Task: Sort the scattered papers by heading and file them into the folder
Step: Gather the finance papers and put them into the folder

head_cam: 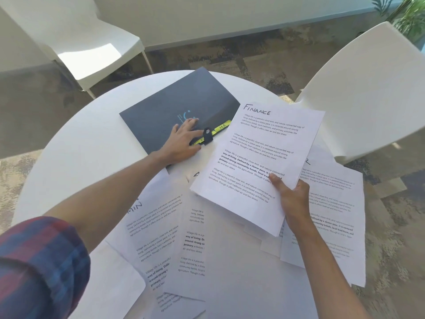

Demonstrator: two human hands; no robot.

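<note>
Nearest my view, at the lower left, is a rolled-up plaid sleeve (39, 265) on the left arm. From there I follow the forearm up to the left hand (181, 143), which lies flat with straight fingers on the dark folder (161, 111). That folder sits closed on the far part of the round white table (76, 143), and yellow index tabs (222, 127) stick out along its near edge beside a black clasp (207, 135); I read "HR" on one tab, the rest I cannot make out. Below it, loose papers (174, 245) lie overlapping on the tabletop, one showing the letters "MIN" at its corner. Further right, the right hand (293, 199) grips a stack of sheets (253, 166) by its lower edge, thumb on top, held above the scattered pages; the top sheet is headed "FINANCE" in handwriting. More papers lie beneath it at the right. A white chair (368, 93) stands beyond the table's right side.
</note>
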